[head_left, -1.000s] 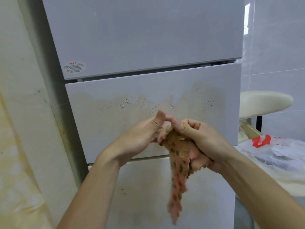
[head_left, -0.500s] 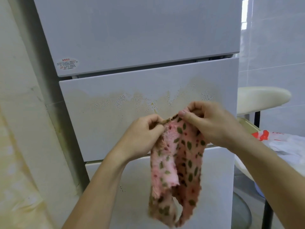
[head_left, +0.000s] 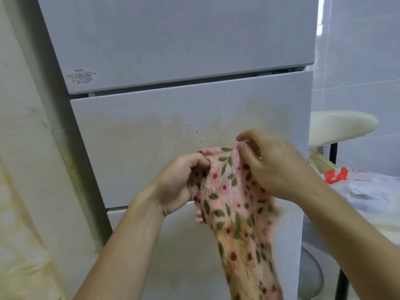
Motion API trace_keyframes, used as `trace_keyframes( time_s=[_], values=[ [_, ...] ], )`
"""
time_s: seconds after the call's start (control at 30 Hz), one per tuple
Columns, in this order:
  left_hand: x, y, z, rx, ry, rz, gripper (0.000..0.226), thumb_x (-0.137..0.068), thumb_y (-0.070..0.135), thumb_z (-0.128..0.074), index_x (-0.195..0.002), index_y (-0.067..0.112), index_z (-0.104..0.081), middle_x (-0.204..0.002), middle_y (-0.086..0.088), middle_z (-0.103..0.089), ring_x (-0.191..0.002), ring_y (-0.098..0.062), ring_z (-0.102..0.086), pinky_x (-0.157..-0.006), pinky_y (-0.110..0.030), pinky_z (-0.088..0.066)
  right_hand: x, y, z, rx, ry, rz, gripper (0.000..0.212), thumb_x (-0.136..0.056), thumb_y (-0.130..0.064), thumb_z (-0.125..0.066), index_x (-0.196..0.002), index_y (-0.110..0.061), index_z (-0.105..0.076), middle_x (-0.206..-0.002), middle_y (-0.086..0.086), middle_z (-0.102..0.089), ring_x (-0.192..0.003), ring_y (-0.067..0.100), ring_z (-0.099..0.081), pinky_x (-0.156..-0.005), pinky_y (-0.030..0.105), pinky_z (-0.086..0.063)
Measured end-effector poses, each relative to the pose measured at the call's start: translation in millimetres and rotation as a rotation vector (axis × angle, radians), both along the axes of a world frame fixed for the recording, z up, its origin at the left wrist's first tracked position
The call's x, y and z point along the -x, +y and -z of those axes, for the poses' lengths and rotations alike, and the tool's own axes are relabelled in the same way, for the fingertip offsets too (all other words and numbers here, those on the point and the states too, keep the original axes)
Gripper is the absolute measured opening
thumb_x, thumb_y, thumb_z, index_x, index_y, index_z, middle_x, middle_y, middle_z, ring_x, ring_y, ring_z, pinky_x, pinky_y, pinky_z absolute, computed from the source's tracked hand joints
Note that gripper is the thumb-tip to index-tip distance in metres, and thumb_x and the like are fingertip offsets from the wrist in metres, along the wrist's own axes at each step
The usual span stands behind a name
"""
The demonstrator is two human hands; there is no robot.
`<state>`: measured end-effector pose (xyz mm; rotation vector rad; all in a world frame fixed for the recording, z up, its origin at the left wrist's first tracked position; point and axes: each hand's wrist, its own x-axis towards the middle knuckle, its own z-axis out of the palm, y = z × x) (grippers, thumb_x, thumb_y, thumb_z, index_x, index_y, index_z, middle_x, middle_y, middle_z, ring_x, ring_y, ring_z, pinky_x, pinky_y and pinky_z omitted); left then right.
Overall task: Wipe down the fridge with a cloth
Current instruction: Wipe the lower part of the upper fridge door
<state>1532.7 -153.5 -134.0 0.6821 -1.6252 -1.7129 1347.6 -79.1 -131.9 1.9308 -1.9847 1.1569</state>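
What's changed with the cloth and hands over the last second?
The cloth has been opened out: a second ago it hung bunched in a narrow twist, now it spreads wide. The left hand holds its left top edge; the right hand has moved right along the top edge. Unchanged: both hands hold it, it is off the fridge, and the yellowish stain on its middle door remains.

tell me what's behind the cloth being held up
The fridge's middle door and, lower, its bottom door. A yellowish speckled stain shows above the pink leaf-print cloth; whether it continues behind is hidden. The left hand and right hand, gripping the cloth, cover more door.
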Motion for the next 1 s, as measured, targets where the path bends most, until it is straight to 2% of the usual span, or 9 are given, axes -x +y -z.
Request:
trace_keyframes(
  time_s=[0.1,0.17,0.47,0.57,0.63,0.7,0.77,0.87,1.0],
  values=[
    [-4.7,-7.9,1.4,-0.072,0.103,0.069,0.012,-0.082,0.016,-0.059,-0.072,0.011,-0.057,-0.073,-0.002,-0.044,-0.064,-0.014,-0.04,-0.062,-0.025,-0.036,9.0,3.7,20.5,-0.214,-0.314,-0.144,0.066,-0.095,-0.076,-0.026,-0.109,-0.025,-0.067,-0.098,-0.009,-0.074,-0.095,0.012,-0.07,-0.094,0.039,-0.052],
    [-6.8,-11.3,0.5,-0.12,0.139,0.095,0.036,-0.073,0.025,-0.072,-0.099,0.007,-0.053,-0.098,-0.011,-0.043,-0.089,-0.028,-0.039,-0.083,-0.035,-0.039,11.5,-3.0,41.7,-0.361,-0.512,-0.282,0.085,-0.085,-0.086,-0.02,-0.109,-0.024,-0.073,-0.099,-0.007,-0.08,-0.097,0.008,-0.074,-0.105,0.041,-0.054],
    [-13.3,-12.3,-2.8,-0.085,0.313,0.025,0.057,-0.09,0.03,-0.045,-0.133,-0.001,-0.067,-0.144,-0.024,-0.06,-0.127,-0.035,-0.061,-0.106,-0.046,-0.052,-4.8,-16.9,101.4,-0.748,-0.932,-0.508,0.101,-0.088,-0.087,-0.018,-0.13,-0.009,-0.068,-0.12,0.013,-0.076,-0.118,0.025,-0.071,-0.116,0.043,-0.046],
    [-13.8,-11.1,-3.8,-0.067,0.358,-0.018,0.051,-0.092,0.03,-0.041,-0.112,0.002,-0.079,-0.125,-0.019,-0.072,-0.11,-0.03,-0.073,-0.093,-0.042,-0.061,-7.1,-13.4,100.3,-0.706,-1.201,-0.638,0.083,-0.094,-0.078,-0.037,-0.132,-0.01,-0.067,-0.12,0.023,-0.074,-0.115,0.03,-0.07,-0.114,0.048,-0.047],
    [-13.9,-8.9,-5.0,-0.046,0.384,-0.027,0.054,-0.102,0.027,-0.034,-0.097,0.005,-0.082,-0.109,-0.016,-0.077,-0.098,-0.027,-0.076,-0.083,-0.038,-0.065,-7.3,-9.8,100.7,-0.635,-1.35,-0.711,0.064,-0.089,-0.058,-0.074,-0.129,-0.009,-0.069,-0.101,0.017,-0.073,-0.089,0.024,-0.068,-0.109,0.046,-0.052],
    [-15.6,-8.2,-6.3,-0.016,0.399,-0.044,0.06,-0.107,0.024,-0.027,-0.088,0.008,-0.082,-0.1,-0.013,-0.078,-0.092,-0.024,-0.077,-0.075,-0.033,-0.065,-7.6,-10.2,104.7,-0.536,-1.493,-0.707,0.083,-0.07,-0.026,-0.099,-0.137,0.0,-0.058,-0.099,0.014,-0.07,-0.072,0.021,-0.06,-0.085,0.041,-0.062],
    [-20.3,-11.4,-7.9,0.025,0.394,-0.078,0.041,-0.104,0.023,-0.033,-0.111,0.005,-0.07,-0.115,-0.015,-0.069,-0.107,-0.028,-0.07,-0.09,-0.036,-0.063,-9.3,-7.5,99.8,-0.419,-1.478,-0.569,0.088,-0.067,-0.009,-0.097,-0.14,0.002,-0.05,-0.097,0.018,-0.071,-0.065,0.024,-0.061,-0.062,0.037,-0.059],
    [-30.4,-16.9,-10.0,0.061,0.365,-0.2,0.031,-0.103,0.021,-0.039,-0.122,0.007,-0.058,-0.121,-0.017,-0.065,-0.119,-0.031,-0.064,-0.106,-0.044,-0.053,-6.9,4.8,78.6,-0.151,-1.297,-0.28,0.089,-0.054,-0.026,-0.098,-0.131,-0.015,-0.056,-0.088,0.019,-0.073,-0.06,0.025,-0.066,-0.06,0.04,-0.057],
    [-41.3,-18.7,-9.4,0.192,0.232,-0.474,0.038,-0.101,0.022,-0.045,-0.08,0.013,-0.076,-0.089,-0.011,-0.076,-0.088,-0.027,-0.074,-0.082,-0.039,-0.061,6.6,22.1,52.3,0.181,-1.106,-0.068,0.089,-0.047,-0.053,-0.09,-0.127,-0.03,-0.06,-0.104,0.012,-0.073,-0.091,0.017,-0.075,-0.083,0.044,-0.06]
  ],
)
